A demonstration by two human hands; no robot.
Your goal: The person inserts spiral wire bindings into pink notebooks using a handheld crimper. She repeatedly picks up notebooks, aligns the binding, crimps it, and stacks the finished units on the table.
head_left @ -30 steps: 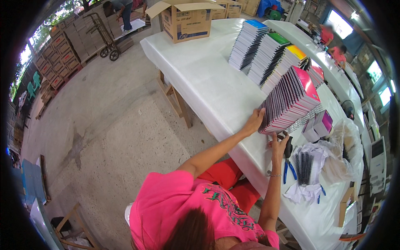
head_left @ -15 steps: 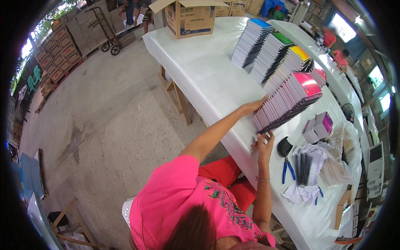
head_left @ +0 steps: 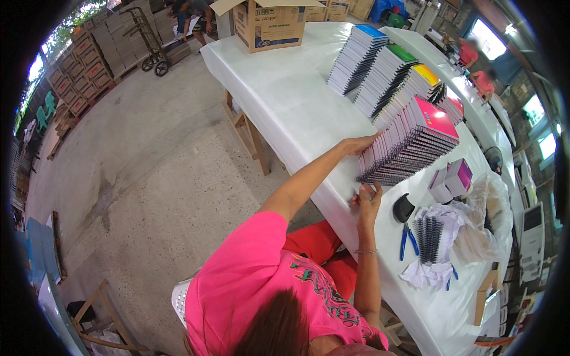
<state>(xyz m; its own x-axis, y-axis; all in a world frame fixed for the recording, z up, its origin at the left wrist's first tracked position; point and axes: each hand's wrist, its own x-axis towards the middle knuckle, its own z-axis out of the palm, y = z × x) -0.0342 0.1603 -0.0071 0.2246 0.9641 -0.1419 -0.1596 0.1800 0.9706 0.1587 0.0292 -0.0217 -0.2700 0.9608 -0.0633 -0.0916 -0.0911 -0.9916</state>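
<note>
A tall, leaning stack of spiral-bound notebooks (head_left: pixel 409 139) with pink covers stands before me, its dark wire bindings facing the near right side. Against the stack's left side rests my left hand (head_left: pixel 362 144), fingers stretched along it and their tips hidden behind it. Just below the stack's near bottom corner is my right hand (head_left: pixel 368 200), its fingers loosely bent and the thumb apart; I see nothing held in it. Behind stand more notebook stacks with a yellow (head_left: pixel 426 75), a green (head_left: pixel 401 54) and a blue top cover (head_left: pixel 371 31).
On the right lie a black rounded holder (head_left: pixel 403 209), blue-handled pliers (head_left: pixel 408 242), black wire coils (head_left: pixel 428 237) on crumpled paper, a small purple-topped pile (head_left: pixel 457 174) and a plastic bag (head_left: pixel 490 207). An open carton (head_left: pixel 270 26) stands at the table's far end. Other people work farther off.
The pink stack's bindings have fanned out and show more, with its top cover tilted further toward me. My right hand has shifted slightly left and up. The left hand stays against the stack.
</note>
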